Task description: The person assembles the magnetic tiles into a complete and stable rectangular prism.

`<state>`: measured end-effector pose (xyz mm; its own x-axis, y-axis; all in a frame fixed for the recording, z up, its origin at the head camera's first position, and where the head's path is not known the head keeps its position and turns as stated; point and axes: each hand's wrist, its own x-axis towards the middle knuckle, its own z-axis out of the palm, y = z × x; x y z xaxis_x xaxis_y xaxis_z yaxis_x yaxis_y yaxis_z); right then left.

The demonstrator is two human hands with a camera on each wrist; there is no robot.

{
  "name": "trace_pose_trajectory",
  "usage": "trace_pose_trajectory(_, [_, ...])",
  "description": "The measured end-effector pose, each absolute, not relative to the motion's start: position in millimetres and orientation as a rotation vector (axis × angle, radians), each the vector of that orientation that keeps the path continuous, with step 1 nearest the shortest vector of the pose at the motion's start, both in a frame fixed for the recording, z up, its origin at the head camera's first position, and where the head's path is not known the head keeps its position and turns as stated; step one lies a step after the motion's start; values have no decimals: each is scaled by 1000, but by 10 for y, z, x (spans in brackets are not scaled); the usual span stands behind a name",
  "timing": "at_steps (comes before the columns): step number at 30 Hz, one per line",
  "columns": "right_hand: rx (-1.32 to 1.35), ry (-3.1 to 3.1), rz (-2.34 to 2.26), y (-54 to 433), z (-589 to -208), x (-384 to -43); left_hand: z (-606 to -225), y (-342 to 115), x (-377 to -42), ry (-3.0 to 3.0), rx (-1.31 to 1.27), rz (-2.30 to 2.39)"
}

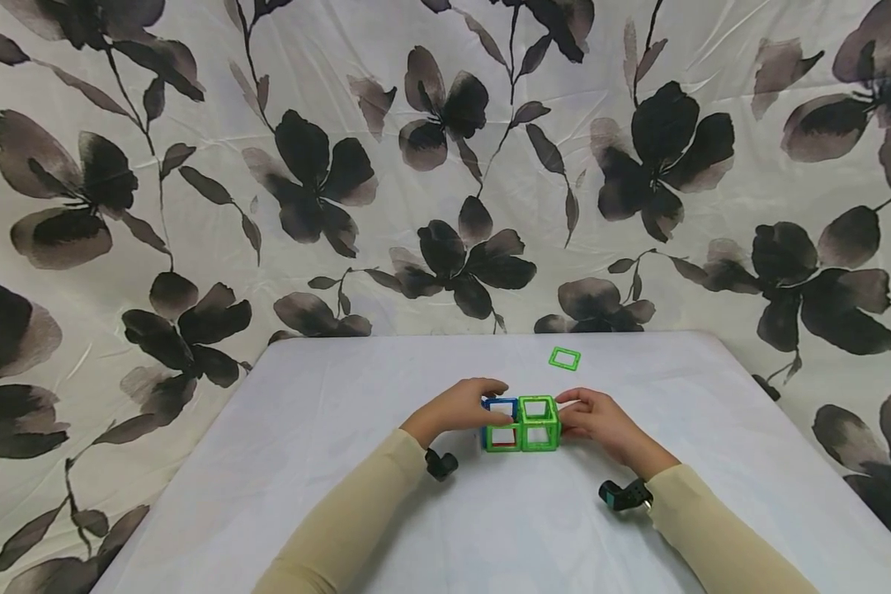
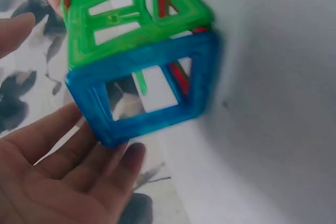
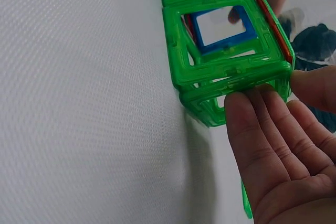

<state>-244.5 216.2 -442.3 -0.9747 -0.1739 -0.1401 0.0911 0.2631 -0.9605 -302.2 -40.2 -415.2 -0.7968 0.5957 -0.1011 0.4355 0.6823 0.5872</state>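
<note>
Magnetic building tiles form a block (image 1: 521,426) of two cubes side by side, mostly green. A blue square tile (image 2: 147,56) covers its left end, and red parts show through the openings. My left hand (image 1: 462,404) is at that end, its extended fingers against the blue tile's edge and its thumb (image 2: 16,34) held apart. My right hand (image 1: 600,419) touches the green right end (image 3: 231,85) with straight fingertips. Its thumb (image 3: 317,85) is at the corner, near a red edge (image 3: 274,27).
A loose green square tile (image 1: 563,366) lies farther back on the white-covered table (image 1: 341,371). Behind the table hangs a floral cloth (image 1: 445,181). Dark devices (image 1: 625,495) are strapped to both wrists, below beige sleeves.
</note>
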Motion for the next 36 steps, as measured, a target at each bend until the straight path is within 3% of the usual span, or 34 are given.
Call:
trace_pose_trajectory(27, [-116,2294,-1833,2164,-4482,-2482,-4430,-725,-2963,2457,635,1087])
trace_pose_trajectory(36, [-137,2456,-1649,2213,-4409,-2620,-4443,-746,-2963,2439,624,1107])
